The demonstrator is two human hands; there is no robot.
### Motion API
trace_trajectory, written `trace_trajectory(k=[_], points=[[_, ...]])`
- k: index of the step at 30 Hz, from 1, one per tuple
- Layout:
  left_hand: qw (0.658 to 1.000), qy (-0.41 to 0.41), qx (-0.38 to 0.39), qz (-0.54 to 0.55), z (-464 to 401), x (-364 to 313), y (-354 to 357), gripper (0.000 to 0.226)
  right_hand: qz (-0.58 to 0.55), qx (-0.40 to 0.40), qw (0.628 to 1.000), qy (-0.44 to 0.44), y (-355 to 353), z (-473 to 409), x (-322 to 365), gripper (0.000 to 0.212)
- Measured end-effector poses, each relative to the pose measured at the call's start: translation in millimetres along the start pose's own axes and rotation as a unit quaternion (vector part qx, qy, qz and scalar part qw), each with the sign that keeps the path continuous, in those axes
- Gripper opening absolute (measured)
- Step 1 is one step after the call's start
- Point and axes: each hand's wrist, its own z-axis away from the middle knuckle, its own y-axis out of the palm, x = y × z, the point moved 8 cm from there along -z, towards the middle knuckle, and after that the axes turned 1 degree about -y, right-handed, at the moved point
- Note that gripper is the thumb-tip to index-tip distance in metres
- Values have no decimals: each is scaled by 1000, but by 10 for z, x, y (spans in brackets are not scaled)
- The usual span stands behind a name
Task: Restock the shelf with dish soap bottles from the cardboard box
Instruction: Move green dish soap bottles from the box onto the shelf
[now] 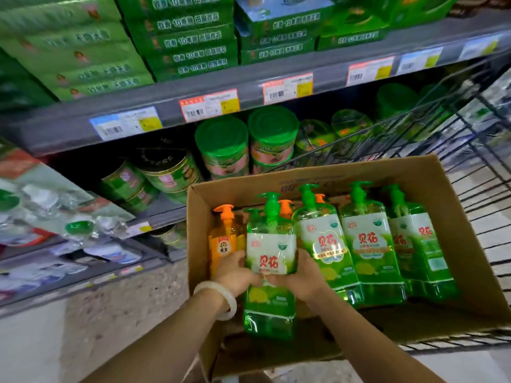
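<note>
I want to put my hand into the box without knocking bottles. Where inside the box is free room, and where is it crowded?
Free: the bare floor of the cardboard box along its near wall, in front of the three leaning green bottles. Crowded: the far left corner, where orange bottles stand close behind the green bottle gripped by the left hand and right hand.

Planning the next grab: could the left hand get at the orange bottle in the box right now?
Probably not yet: the left hand and right hand both grip a green bottle. The orange bottle stands uncovered just beside it.
</note>
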Motion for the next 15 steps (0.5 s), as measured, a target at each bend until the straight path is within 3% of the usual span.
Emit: trace_trajectory(k=[3, 5, 12, 15], points=[[998, 44, 25, 45, 126, -190, -64, 95, -57, 12, 997, -40, -167, 58, 344, 53], [995, 95, 23, 36, 262, -358, -140, 107, -96, 33, 993, -67, -253, 152, 600, 51], [973, 220, -68, 23, 815, -698, -642, 115, -103, 30, 975, -192, -336, 625, 1375, 55], [963, 244, -102, 58, 1092, -640, -936, 105, -76, 35, 963, -257, -177, 940, 1713, 56]])
